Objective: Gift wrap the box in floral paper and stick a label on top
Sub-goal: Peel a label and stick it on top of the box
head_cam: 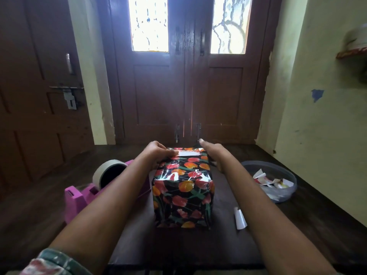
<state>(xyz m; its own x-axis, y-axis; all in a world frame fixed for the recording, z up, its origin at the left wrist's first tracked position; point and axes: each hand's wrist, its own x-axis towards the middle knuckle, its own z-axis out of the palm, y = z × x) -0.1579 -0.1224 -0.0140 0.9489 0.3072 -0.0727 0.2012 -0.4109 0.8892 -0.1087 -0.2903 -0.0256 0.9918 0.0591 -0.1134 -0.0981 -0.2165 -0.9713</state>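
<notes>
The box in glossy black tulip-print paper stands mid-way along the dark wooden bench, fully wrapped, with the white rectangular label lying on its far top edge. The left hand grasps the label's left end in curled fingers. The right hand braces the box's far right side; its fingers are hidden, so I cannot tell their state. Only smoothing the label seems left. A pink tape dispenser sits left, a round grey tub of scraps right; neither obstructs.
</notes>
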